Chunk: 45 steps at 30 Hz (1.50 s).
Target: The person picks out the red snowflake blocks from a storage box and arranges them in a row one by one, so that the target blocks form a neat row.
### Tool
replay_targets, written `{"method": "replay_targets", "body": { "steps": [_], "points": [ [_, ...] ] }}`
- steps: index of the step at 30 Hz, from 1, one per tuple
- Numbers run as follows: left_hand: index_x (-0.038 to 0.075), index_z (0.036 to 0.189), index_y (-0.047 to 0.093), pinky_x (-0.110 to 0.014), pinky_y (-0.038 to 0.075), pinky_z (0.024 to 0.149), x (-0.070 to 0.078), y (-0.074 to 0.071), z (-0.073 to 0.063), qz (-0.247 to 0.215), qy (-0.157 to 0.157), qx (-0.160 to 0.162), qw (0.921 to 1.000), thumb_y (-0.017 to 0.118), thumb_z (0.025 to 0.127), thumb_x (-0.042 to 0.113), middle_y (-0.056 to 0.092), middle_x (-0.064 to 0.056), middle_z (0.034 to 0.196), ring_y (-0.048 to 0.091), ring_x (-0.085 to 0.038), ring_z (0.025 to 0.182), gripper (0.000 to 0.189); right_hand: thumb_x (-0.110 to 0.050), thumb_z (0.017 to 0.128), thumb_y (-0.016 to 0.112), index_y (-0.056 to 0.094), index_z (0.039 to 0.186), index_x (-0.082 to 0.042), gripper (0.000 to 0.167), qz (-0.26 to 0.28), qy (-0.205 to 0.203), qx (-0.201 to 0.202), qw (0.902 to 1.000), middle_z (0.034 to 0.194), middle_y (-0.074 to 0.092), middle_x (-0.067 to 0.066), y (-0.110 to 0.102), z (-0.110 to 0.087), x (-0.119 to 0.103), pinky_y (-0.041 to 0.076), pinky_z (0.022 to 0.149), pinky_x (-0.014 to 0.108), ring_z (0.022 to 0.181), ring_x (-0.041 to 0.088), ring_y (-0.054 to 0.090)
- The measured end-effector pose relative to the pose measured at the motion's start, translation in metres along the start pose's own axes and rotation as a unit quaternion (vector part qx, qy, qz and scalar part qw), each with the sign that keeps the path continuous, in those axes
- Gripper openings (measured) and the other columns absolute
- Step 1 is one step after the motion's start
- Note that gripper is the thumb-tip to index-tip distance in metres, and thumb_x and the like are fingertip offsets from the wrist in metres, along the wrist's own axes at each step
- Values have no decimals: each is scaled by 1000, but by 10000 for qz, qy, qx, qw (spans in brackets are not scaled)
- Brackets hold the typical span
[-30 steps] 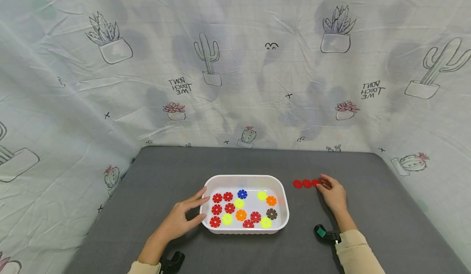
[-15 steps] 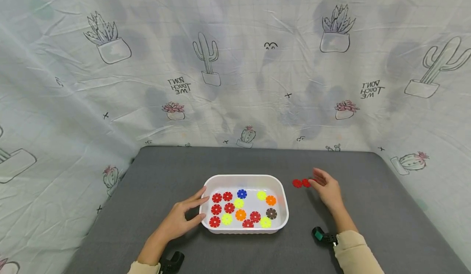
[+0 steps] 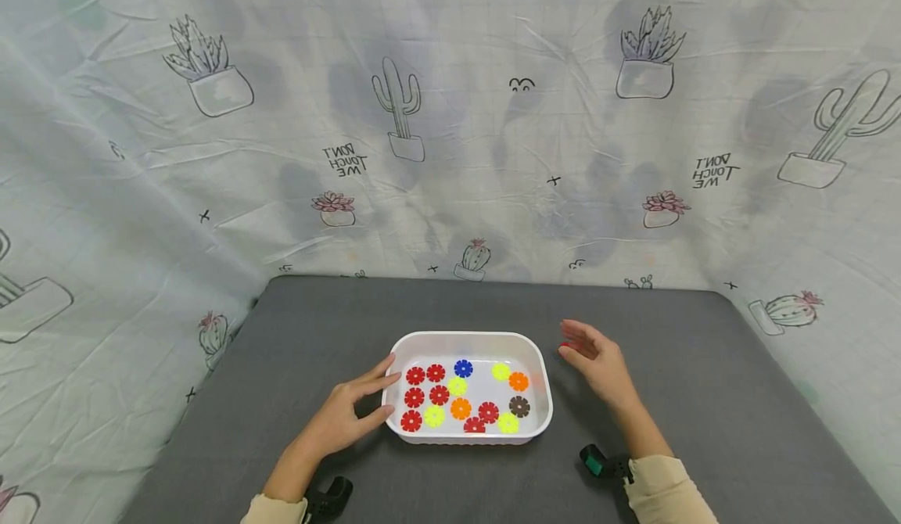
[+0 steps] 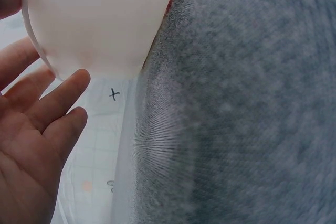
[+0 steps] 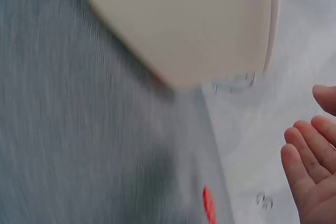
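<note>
A white plastic tray point(image 3: 468, 439) stands on the grey table, with several notched snowflake discs lying in it: red point(image 3: 414, 397), yellow-green point(image 3: 434, 415), orange point(image 3: 461, 408), one blue point(image 3: 463, 368) and one dark brown point(image 3: 519, 407). My left hand point(image 3: 342, 413) rests spread fingers on the tray's left rim; the left wrist view shows the little finger standing off it. To the right of the tray, my right hand point(image 3: 598, 364) hovers with straight fingers and nothing visible between them. It hides most of the red discs on the table; a red sliver point(image 3: 565, 345) shows by its fingertips.
The grey cloth-covered table point(image 3: 338, 313) reaches back to a hanging white curtain point(image 3: 479, 156) printed with cacti. Black wrist cameras point(image 3: 329, 500) sit on both forearms. One red disc point(image 5: 209, 205) shows low in the blurred right wrist view.
My right hand has come away from the right end of the row of red discs and moved left towards the tray, covering the row. The left hand and tray stay put.
</note>
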<state>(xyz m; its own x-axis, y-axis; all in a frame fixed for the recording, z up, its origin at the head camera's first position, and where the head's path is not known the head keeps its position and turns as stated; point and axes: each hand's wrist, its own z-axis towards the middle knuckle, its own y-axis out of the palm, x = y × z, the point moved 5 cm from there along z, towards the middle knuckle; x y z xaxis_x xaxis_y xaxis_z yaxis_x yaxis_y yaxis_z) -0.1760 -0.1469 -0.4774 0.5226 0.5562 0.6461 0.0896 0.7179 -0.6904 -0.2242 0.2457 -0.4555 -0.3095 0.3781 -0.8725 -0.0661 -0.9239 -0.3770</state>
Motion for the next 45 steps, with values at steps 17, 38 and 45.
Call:
{"method": "replay_targets", "body": {
  "steps": [17, 38, 45],
  "points": [
    [10, 129, 60, -53, 45, 97, 3, -1, 2, 128, 70, 27, 9999, 71, 84, 22, 43, -4, 147, 47, -27, 130, 48, -1, 86, 65, 55, 125, 4, 40, 875, 151, -1549, 9839, 126, 55, 29, 73, -7, -39, 49, 94, 28, 117, 42, 54],
    [8, 128, 60, -51, 45, 97, 6, 0, -2, 64, 191, 63, 9998, 71, 85, 19, 44, -8, 146, 46, -28, 130, 47, -2, 83, 65, 66, 108, -8, 26, -681, 399, -3938, 9158, 108, 67, 4, 114, -9, -37, 52, 91, 38, 102, 21, 62],
    [7, 128, 61, -51, 45, 97, 8, 0, -2, 67, 166, 90, 9998, 71, 84, 18, 44, -9, 146, 47, -28, 130, 46, 0, 78, 72, 68, 98, -9, 22, -1169, 519, -4189, 8990, 95, 68, 0, 121, -11, -37, 53, 84, 33, 89, 17, 62]
  ]
}}
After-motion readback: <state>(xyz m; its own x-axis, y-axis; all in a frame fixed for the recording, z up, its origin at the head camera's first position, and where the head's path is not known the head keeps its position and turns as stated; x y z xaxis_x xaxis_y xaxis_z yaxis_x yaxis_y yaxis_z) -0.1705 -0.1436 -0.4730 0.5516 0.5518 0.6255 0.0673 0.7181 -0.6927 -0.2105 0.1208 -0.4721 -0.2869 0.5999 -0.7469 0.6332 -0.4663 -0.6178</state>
